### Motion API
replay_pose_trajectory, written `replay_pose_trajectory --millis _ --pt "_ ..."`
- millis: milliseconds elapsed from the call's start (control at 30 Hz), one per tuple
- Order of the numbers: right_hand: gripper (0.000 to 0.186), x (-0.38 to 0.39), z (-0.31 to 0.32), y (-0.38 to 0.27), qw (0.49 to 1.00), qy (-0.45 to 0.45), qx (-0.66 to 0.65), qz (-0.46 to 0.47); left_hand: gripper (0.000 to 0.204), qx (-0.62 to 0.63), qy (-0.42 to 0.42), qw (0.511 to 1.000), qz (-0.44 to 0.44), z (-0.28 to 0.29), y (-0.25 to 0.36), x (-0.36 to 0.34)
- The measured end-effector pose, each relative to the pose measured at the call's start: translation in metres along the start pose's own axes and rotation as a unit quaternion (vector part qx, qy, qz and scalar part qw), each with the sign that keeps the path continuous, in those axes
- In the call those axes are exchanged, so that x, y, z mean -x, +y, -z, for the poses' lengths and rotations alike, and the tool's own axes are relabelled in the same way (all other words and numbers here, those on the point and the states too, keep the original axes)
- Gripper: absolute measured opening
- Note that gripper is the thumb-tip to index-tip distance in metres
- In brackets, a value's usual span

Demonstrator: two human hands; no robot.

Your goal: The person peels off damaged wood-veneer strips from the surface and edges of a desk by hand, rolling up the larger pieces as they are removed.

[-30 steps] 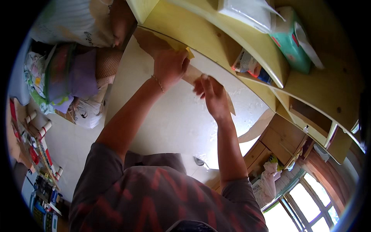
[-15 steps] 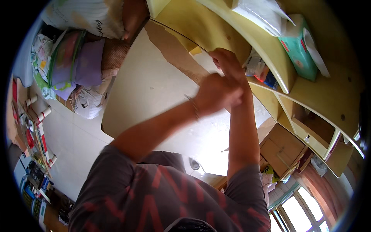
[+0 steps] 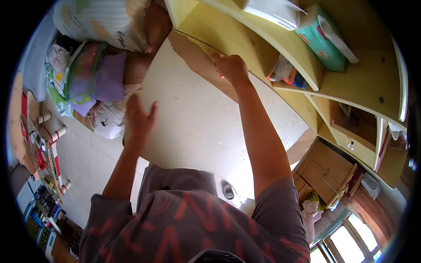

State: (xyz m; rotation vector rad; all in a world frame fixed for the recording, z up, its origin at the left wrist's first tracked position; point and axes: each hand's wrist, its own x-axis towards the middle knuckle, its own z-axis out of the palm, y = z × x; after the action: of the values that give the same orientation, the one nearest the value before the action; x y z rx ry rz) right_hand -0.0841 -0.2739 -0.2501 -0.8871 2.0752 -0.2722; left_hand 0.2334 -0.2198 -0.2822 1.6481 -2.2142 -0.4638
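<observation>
My right hand (image 3: 233,69) is over the far edge of a white tabletop (image 3: 188,118), beside the yellow shelf unit. Its fingers are curled closed, and what they hold, if anything, is hidden. A brown strip (image 3: 199,59) with a ragged edge runs along the tabletop's far side, just under and beside that hand. My left hand (image 3: 139,117) is slightly blurred over the tabletop's left edge. Its thumb stands apart from the fingers, and nothing shows in it.
A yellow shelf unit (image 3: 302,65) borders the tabletop, holding a green tissue pack (image 3: 322,39). A purple bag (image 3: 109,76) and a patterned pillow (image 3: 103,24) are piled at the left. Wooden drawers (image 3: 326,168) stand at the right.
My hands were together over the far right of the tabletop. Now they are apart: the left has swung to the left edge, and the right has shifted left along the far edge.
</observation>
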Motion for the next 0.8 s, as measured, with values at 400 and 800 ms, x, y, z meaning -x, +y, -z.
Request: replay_pose_trajectory --millis 400,800 --pt "0.026 -0.007 -0.006 0.002 0.983 -0.004 -0.178 0.051 0.076 0.070 -0.274 0.924 0.256 0.073 -0.066 0.045" --pt "0.031 0.007 -0.005 0.031 0.883 0.026 -0.467 0.041 0.077 0.104 -0.285 0.910 0.282 0.068 -0.072 0.046"
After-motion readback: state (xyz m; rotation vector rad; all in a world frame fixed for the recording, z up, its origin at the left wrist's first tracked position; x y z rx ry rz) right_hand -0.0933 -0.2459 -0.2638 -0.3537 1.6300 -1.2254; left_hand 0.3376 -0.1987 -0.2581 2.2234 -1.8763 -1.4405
